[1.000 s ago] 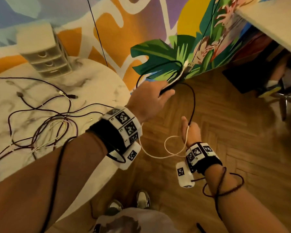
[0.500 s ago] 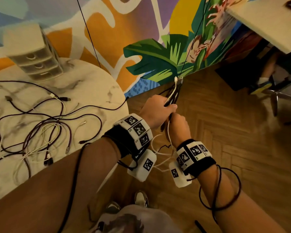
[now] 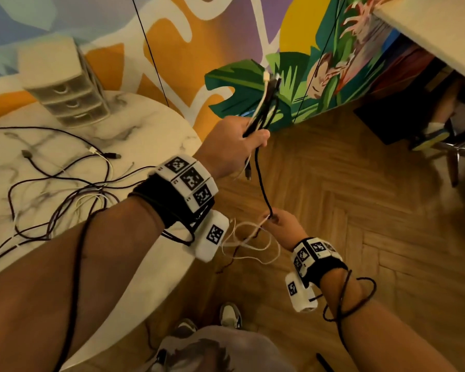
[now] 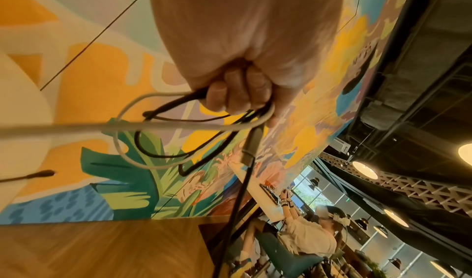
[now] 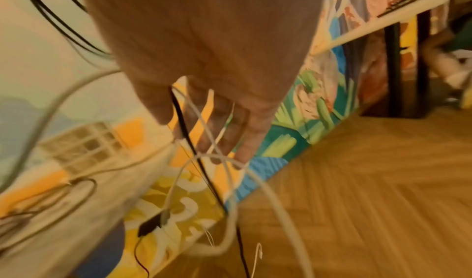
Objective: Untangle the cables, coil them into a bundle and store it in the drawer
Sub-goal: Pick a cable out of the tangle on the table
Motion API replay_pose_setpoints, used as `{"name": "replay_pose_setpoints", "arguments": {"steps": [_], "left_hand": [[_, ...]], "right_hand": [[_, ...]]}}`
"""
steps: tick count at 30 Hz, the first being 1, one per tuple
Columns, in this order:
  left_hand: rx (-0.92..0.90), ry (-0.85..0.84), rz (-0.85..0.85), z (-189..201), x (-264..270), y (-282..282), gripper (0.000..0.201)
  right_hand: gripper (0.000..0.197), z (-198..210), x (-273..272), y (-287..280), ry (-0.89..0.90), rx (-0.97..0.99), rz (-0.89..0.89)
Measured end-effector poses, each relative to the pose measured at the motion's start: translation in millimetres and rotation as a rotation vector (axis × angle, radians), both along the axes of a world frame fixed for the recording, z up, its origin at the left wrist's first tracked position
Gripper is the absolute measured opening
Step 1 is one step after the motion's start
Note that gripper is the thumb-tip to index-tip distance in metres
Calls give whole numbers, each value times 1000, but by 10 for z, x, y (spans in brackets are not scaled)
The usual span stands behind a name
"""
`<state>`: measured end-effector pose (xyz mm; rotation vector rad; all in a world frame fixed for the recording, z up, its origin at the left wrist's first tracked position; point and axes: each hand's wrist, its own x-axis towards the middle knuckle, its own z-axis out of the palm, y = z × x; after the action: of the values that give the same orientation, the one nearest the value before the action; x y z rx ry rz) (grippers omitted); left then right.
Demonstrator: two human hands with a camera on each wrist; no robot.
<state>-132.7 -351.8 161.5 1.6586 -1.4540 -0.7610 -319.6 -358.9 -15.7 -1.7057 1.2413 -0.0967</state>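
Note:
My left hand [image 3: 253, 132] is raised over the wooden floor, fist closed round a bunch of black and white cable loops [image 3: 267, 95] that stick up from it. In the left wrist view the curled fingers [image 4: 237, 98] clamp the same loops [image 4: 158, 139]. A black cable [image 3: 261, 181] runs taut from that fist down to my right hand [image 3: 271, 218], which pinches it together with a thin white cable [image 3: 253, 245] that hangs in loose loops. The right wrist view is blurred; the black cable [image 5: 181, 120] passes between thumb and fingers.
More tangled cables [image 3: 65, 189] lie on the round marble table [image 3: 151, 122] at left, with a small drawer unit [image 3: 67, 89] at its back. A black cord [image 3: 346, 304] wraps my right forearm. A desk [image 3: 427, 36] and another person's shoe [image 3: 430, 135] are at the right.
Half a second ago both hands met at the bunch. Now the left hand has risen with the loops and the right has slid down, stretching the black cable.

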Motion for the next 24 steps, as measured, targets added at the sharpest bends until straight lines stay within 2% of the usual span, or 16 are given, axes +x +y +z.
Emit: {"name": "replay_pose_setpoints", "arguments": {"steps": [3,6,8,12,15,18,20,21,24], "left_hand": [[-42,-11,41,92,85,-24,24],[-60,-26,83,164,150,-61,23],[-73,-20,96,200,185,-73,23],[-118,-47,156,261,247,-119,24],[-158,-76,207,306,303,-158,24],[-198,-86,237,302,337,-183,25],[-205,-101,241,272,342,-191,24],[-202,-108,242,253,343,-195,23],[-190,-121,245,182,341,-206,21]], "right_hand": [[19,-299,-165,93,51,31,-141],[19,-482,-327,143,130,11,-111],[30,-550,-388,164,186,69,-121],[45,-628,-564,236,356,45,-120],[75,-756,-756,321,583,126,-77],[86,-838,-886,348,738,153,-134],[78,-837,-899,306,740,175,-202],[69,-843,-876,259,687,206,-234],[44,-786,-790,144,349,292,-405]]}}
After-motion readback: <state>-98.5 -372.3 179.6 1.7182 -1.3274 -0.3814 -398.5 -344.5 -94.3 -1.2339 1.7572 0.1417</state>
